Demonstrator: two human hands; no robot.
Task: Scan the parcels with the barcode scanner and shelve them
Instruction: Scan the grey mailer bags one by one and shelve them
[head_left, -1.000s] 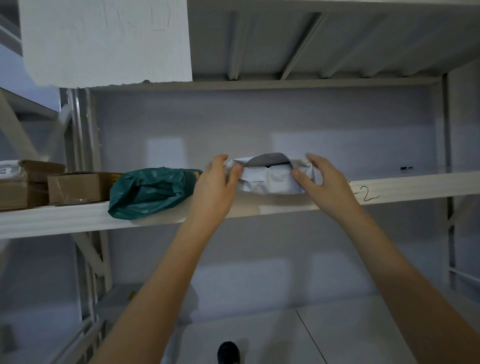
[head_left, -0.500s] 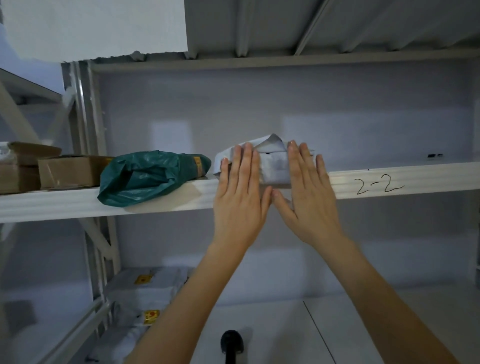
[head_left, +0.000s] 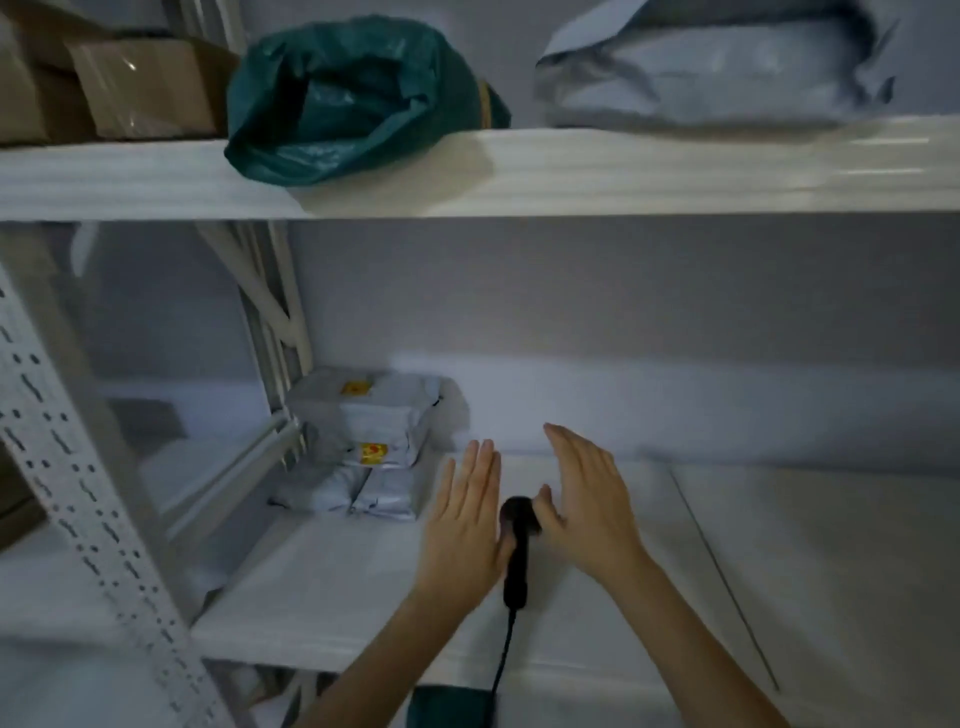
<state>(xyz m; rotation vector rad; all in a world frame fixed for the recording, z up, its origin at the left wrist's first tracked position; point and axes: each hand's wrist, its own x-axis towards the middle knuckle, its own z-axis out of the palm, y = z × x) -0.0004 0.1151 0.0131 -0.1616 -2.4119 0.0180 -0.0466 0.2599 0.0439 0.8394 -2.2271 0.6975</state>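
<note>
A grey-white poly parcel (head_left: 711, 73) lies on the upper shelf (head_left: 623, 171), to the right of a green poly parcel (head_left: 343, 98). On the lower shelf (head_left: 337, 587) lies a black barcode scanner (head_left: 517, 551) with its cable running off the front edge. My left hand (head_left: 465, 525) and my right hand (head_left: 587, 499) hover on either side of the scanner with fingers straight. Both hands hold nothing. Whether either hand touches the scanner is not clear.
Brown cardboard boxes (head_left: 119, 83) stand at the left of the upper shelf. A stack of grey parcels with yellow labels (head_left: 363, 441) sits at the back left of the lower shelf. A perforated white upright (head_left: 88, 509) runs down the left. A green thing (head_left: 449, 704) shows below the shelf edge.
Both hands left the grey-white parcel on the upper shelf and dropped to the lower shelf beside the scanner. The view tilted down.
</note>
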